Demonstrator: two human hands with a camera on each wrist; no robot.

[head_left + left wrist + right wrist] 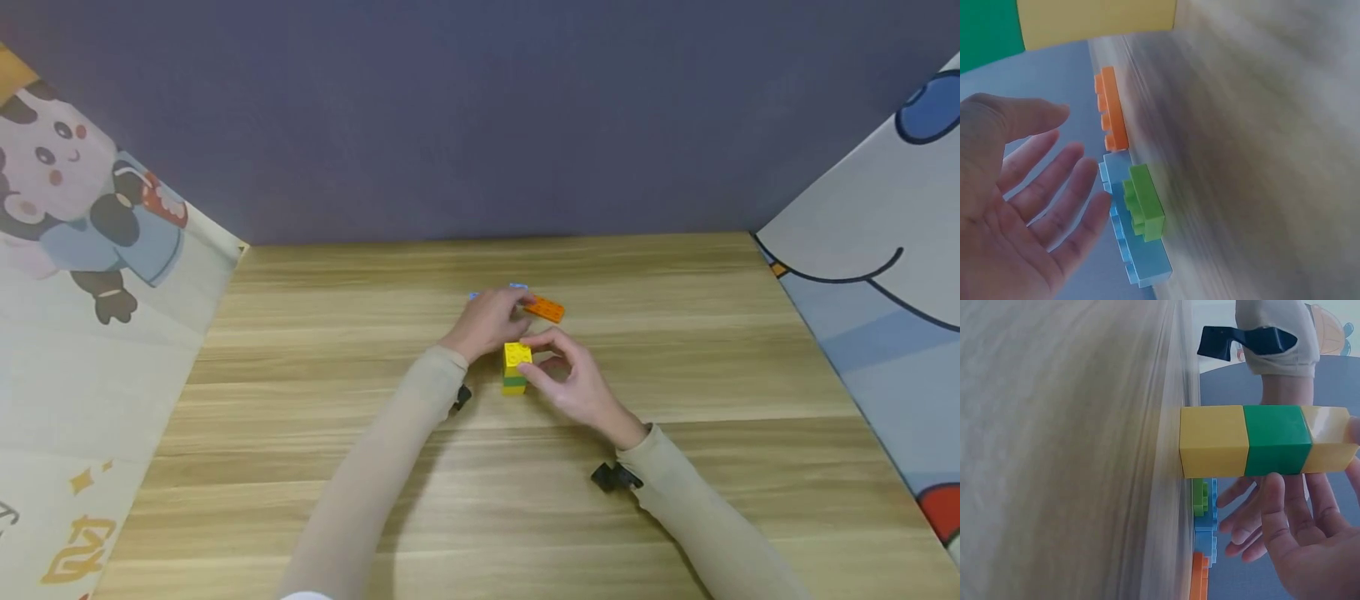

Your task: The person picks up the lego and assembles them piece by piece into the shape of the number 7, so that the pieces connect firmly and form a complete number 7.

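A small tower stands upright on the table, with a yellow brick (1214, 441) at the bottom, a green brick (1277, 440) in the middle and a studded yellow brick (516, 353) on top. My right hand (577, 385) pinches that top brick between thumb and finger. Beyond the tower, my left hand (491, 319) reaches over the loose bricks, fingers loosely spread and holding nothing. Nearest its fingertips in the left wrist view are blue bricks (1147, 265) and a light green brick (1147, 203). An orange brick (547, 309) lies just right of them in the head view.
The wooden table (315, 333) meets a dark grey-blue panel (480, 125) at the back. Cartoon-printed panels stand at the left (97, 350) and right (892, 317). Black camera mounts (617, 477) sit at the wrists.
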